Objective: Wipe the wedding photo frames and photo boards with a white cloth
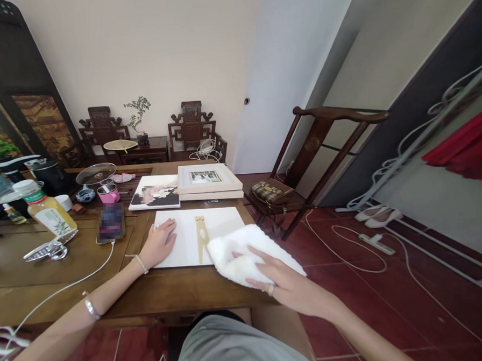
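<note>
A white picture frame lies face down on the wooden table, its tan easel stand showing in the middle. My left hand lies flat and open on the frame's left side, holding it still. My right hand presses a folded white cloth against the frame's lower right corner, fingers spread over the cloth. A bracelet is on my left wrist and a ring on my right hand.
Beyond the frame lie a stacked white framed picture and a photo print. A phone on a white cable, a pink mug, a drink bottle and a kettle crowd the left. A wooden chair stands right.
</note>
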`<state>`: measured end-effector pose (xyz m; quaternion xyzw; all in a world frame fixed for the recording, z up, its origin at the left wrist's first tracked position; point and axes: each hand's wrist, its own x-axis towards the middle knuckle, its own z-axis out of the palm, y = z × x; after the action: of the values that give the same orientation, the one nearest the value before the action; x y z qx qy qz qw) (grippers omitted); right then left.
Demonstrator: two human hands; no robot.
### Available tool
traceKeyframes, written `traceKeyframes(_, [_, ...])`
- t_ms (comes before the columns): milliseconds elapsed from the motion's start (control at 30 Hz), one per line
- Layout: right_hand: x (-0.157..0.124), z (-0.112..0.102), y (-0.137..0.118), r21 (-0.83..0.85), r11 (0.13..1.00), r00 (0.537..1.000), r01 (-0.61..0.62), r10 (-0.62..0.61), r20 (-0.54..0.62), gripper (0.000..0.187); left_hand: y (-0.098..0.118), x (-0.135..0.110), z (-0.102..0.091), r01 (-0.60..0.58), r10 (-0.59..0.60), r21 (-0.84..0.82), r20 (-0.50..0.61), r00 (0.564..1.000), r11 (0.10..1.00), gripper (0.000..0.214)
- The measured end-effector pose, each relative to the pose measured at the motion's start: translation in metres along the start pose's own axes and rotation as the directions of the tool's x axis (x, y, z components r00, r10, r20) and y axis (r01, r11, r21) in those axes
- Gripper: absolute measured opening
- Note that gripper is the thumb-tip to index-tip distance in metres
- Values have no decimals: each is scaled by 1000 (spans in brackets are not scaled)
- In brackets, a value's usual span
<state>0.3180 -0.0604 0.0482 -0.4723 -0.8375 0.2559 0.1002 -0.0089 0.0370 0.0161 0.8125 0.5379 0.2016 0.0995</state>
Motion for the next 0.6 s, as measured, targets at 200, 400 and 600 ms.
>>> traceKeyframes(200, [54,-8,19,18,1000,993,-21,23,-114,57,1,0,-1,6,-7,16,23,1000,1000,42])
traceKeyframes(400, [132,-25,31,112,994,961,-10,41,-274,53,0,1,-1,1,-1,9,13,1000,1000,41])
traceKeyframes(600, [127,-4,13,119,991,960,-65,95,-262,49,-1,1,-1,5,-5,29,25,1000,1000,42])
